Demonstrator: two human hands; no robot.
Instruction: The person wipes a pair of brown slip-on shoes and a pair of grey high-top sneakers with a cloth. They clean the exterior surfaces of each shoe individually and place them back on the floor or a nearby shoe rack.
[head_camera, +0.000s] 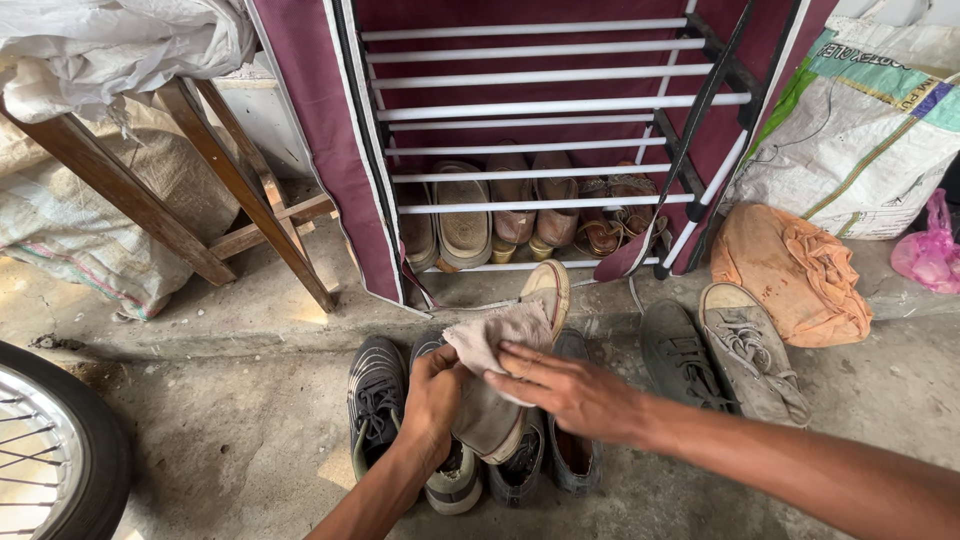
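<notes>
We see the left hand (432, 400) closed around the heel end of a tan shoe (505, 385), holding it sole-up and tilted above the concrete floor (230, 440), near the step in front of the shoe rack (540, 110). The right hand (570, 390) lies flat, fingers stretched, pressing a small beige cloth (495, 335) against the shoe's sole. Beneath them stand a black sneaker (377, 395) and other dark shoes; a grey pair of sneakers (725, 360) lies to the right, beside an orange cloth (795, 270). A bicycle wheel (55, 450) shows at the left edge.
</notes>
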